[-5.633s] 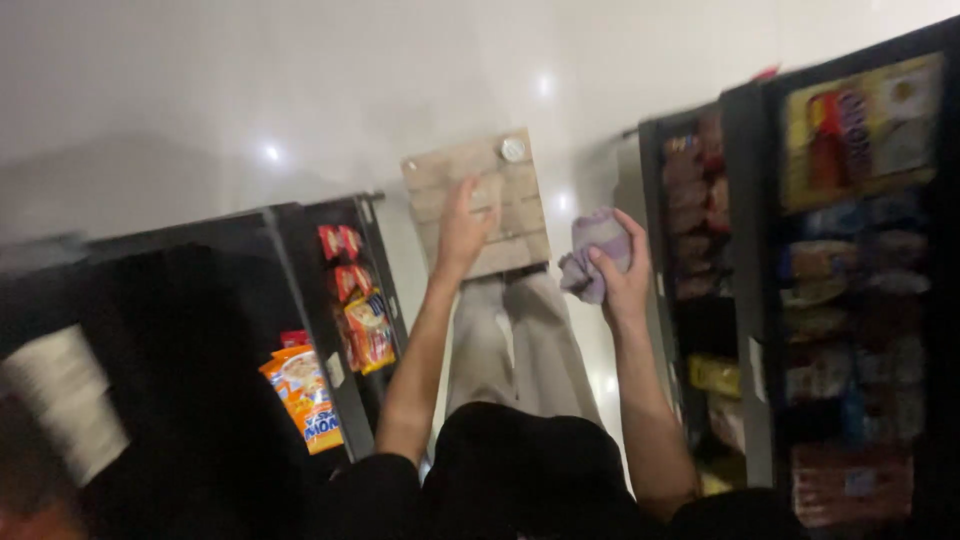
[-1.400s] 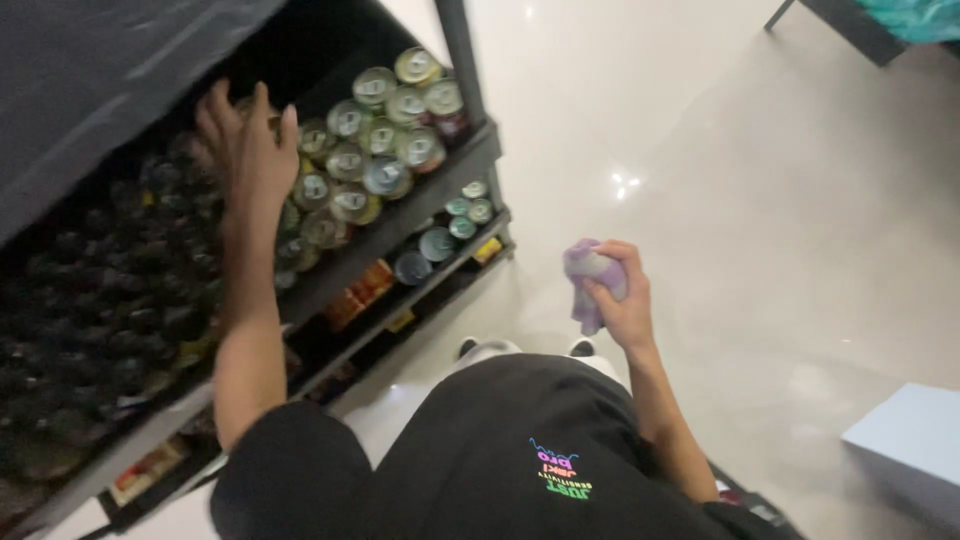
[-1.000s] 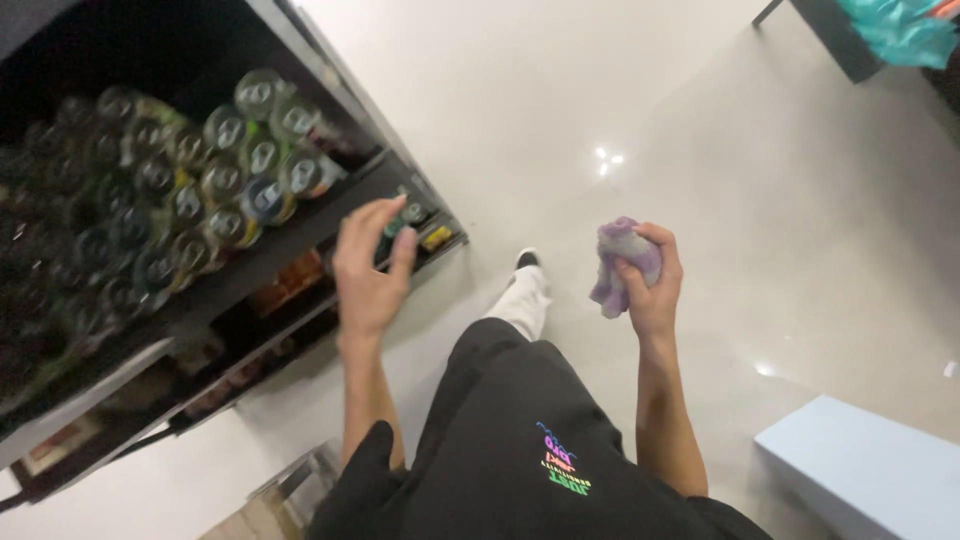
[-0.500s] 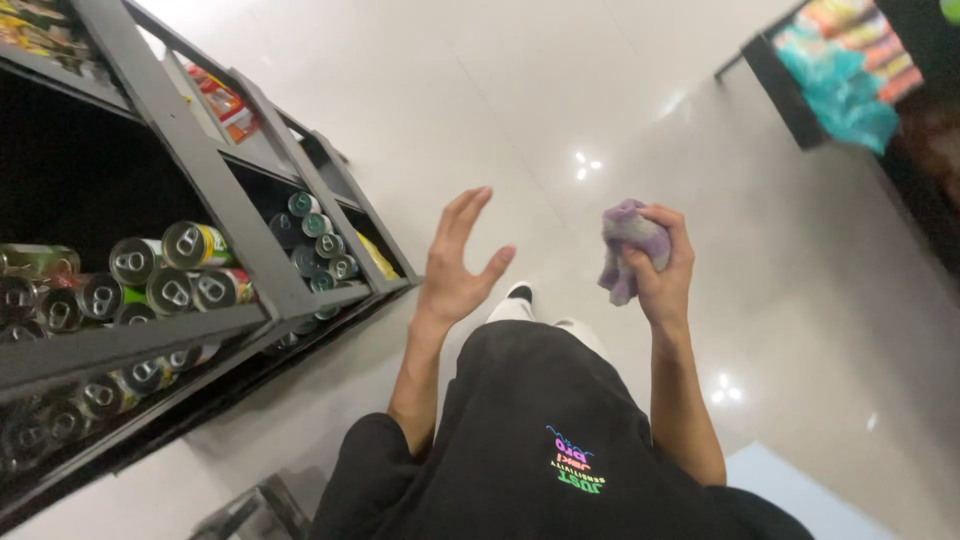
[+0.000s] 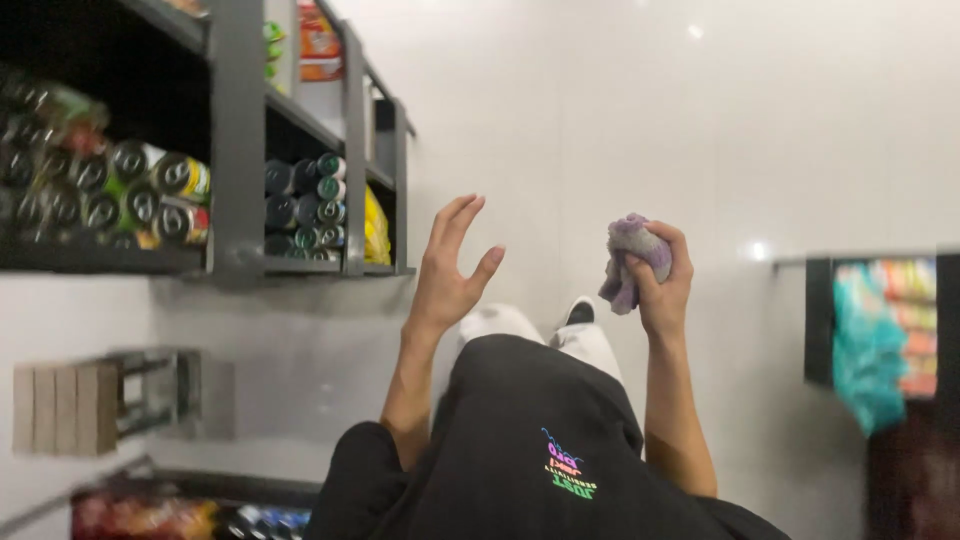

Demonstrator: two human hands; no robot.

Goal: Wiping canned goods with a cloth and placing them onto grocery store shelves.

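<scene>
I have the right hand (image 5: 662, 285) clamped around a crumpled purple cloth (image 5: 628, 258), fingers wrapped over the top, with a loose tail of fabric hanging out on the thumb side. It is held up in front of the body, over open floor (image 5: 600, 100), touching nothing else. The left hand (image 5: 445, 275) is empty, fingers spread and slightly curled, palm turned toward the shelving, well apart from the right hand and just short of the shelf edge without contact.

Below both hands I see a black top with a small colourful print (image 5: 565, 470) and pale shoes (image 5: 580, 312) on the glossy white floor. To the left stands a dark grey shelf unit (image 5: 238, 150). Its nearer bay carries rows of drink cans (image 5: 305, 200) lying with their tops outward, beside a yellow packet (image 5: 378, 228); a deeper bay further left holds more cans (image 5: 150, 190), dim and partly blurred. At the far right, another rack (image 5: 820, 320) shows teal packets (image 5: 865, 340).

As I judge it, this is a carrying step: the cloth is gripped and ready but not working on anything, and the free hand is off the stock. To bring the cloth onto the shelf or cans, the next move would call for swinging the right hand across to the left, with the left hand steadying or shifting cans out of the way.
</scene>
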